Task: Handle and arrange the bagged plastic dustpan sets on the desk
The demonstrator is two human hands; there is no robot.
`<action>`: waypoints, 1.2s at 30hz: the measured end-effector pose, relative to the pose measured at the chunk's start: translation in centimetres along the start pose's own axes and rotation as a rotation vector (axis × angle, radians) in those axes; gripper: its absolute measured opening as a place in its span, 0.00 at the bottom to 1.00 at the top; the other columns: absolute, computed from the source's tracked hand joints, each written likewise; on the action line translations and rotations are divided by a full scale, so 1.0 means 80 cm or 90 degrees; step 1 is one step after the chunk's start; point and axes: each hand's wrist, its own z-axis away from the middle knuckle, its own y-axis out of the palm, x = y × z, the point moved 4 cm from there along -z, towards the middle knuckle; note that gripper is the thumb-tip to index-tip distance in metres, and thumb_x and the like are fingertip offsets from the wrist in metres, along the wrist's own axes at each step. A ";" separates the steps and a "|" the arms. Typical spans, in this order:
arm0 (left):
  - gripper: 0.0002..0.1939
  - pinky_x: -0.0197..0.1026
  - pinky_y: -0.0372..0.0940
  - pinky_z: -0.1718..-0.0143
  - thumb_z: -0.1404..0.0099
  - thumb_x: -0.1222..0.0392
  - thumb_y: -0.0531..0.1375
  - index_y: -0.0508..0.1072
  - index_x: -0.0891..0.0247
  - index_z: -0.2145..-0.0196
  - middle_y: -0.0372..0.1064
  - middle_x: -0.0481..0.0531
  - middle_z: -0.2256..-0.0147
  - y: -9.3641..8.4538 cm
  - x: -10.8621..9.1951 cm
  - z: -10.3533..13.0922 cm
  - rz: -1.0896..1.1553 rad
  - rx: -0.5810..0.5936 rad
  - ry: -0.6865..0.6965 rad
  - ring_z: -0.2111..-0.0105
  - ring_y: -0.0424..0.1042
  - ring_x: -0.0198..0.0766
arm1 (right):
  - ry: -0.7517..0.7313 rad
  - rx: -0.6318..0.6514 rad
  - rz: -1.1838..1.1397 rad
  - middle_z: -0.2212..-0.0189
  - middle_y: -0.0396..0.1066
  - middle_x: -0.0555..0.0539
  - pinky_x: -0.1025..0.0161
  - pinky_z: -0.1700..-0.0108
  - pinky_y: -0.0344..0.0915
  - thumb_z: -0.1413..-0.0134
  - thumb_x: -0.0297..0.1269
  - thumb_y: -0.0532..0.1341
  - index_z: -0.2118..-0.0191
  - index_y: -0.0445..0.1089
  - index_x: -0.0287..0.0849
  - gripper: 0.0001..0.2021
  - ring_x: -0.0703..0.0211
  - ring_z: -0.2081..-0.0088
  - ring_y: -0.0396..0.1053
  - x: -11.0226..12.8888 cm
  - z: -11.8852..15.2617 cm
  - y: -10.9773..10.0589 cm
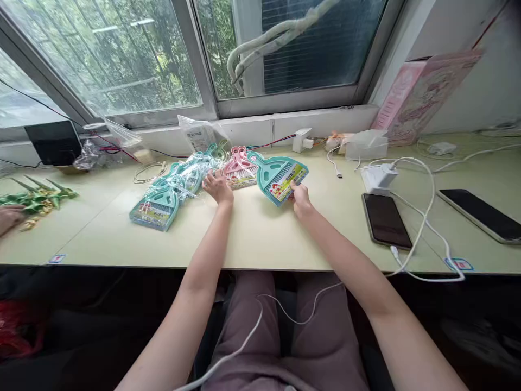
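My right hand (302, 201) grips the lower edge of a teal dustpan-and-brush set (273, 172) with a yellow printed label, raised at a tilt toward the table's back. My left hand (218, 187) rests with fingers apart between a pile of teal dustpan-and-brush sets (157, 203) in clear plastic and a pink dustpan-and-brush set (240, 169). Its fingertips touch the edge of the wrapped pile. The teal set in my right hand partly overlaps the pink one.
A phone (386, 220) with white cables lies to the right, another phone (482, 213) beyond it. A pink box (423, 98) stands at the back right. At far left another person's hand (10, 217) is by green artificial stems (40, 198). The window (285, 100) runs behind.
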 end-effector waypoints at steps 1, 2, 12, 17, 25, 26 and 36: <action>0.17 0.55 0.56 0.40 0.29 0.61 0.52 0.70 0.60 0.45 0.65 0.61 0.42 0.001 0.004 -0.003 -0.002 0.024 -0.001 0.43 0.63 0.53 | 0.004 0.000 0.003 0.75 0.71 0.54 0.68 0.70 0.69 0.37 0.28 0.56 0.67 0.65 0.41 0.06 0.66 0.77 0.66 0.001 0.001 0.000; 0.17 0.55 0.58 0.42 0.29 0.61 0.51 0.70 0.61 0.45 0.68 0.62 0.45 0.003 0.007 -0.006 -0.001 0.046 0.005 0.45 0.65 0.52 | 0.007 -0.001 0.005 0.75 0.71 0.54 0.67 0.70 0.69 0.37 0.28 0.56 0.67 0.64 0.41 0.06 0.66 0.76 0.67 0.001 0.001 -0.001; 0.16 0.45 0.65 0.49 0.31 0.71 0.49 0.75 0.60 0.60 0.74 0.57 0.55 -0.006 -0.054 0.028 0.149 0.155 0.380 0.49 0.70 0.46 | -0.020 -0.030 -0.044 0.70 0.73 0.52 0.67 0.65 0.72 0.36 0.30 0.55 0.65 0.65 0.42 0.05 0.65 0.70 0.71 0.007 0.007 -0.004; 0.18 0.41 0.68 0.58 0.30 0.69 0.48 0.69 0.60 0.48 0.72 0.56 0.51 -0.001 -0.088 0.063 0.236 0.298 0.471 0.56 0.74 0.42 | 0.004 -0.068 -0.076 0.69 0.73 0.52 0.68 0.67 0.72 0.38 0.29 0.57 0.63 0.65 0.42 0.03 0.65 0.69 0.72 0.012 0.008 -0.009; 0.25 0.55 0.50 0.34 0.38 0.64 0.63 0.66 0.58 0.43 0.58 0.59 0.36 0.000 -0.049 0.023 0.180 0.144 0.263 0.34 0.53 0.52 | 0.042 -0.039 -0.030 0.71 0.73 0.50 0.67 0.69 0.70 0.37 0.28 0.55 0.62 0.67 0.41 0.05 0.63 0.70 0.71 0.011 0.001 -0.009; 0.29 0.56 0.47 0.33 0.39 0.61 0.65 0.65 0.58 0.41 0.57 0.60 0.35 0.004 -0.043 0.020 0.167 0.153 0.240 0.33 0.52 0.53 | 0.049 -0.029 -0.007 0.72 0.73 0.50 0.66 0.70 0.70 0.37 0.28 0.55 0.64 0.67 0.41 0.05 0.63 0.71 0.71 0.010 0.000 -0.009; 0.05 0.47 0.61 0.44 0.35 0.61 0.60 0.77 0.59 0.66 0.76 0.52 0.52 0.016 -0.005 -0.002 0.282 0.096 0.043 0.48 0.68 0.48 | 0.044 0.087 0.106 0.75 0.74 0.50 0.67 0.72 0.68 0.38 0.27 0.56 0.66 0.68 0.40 0.06 0.64 0.74 0.70 0.010 0.007 0.004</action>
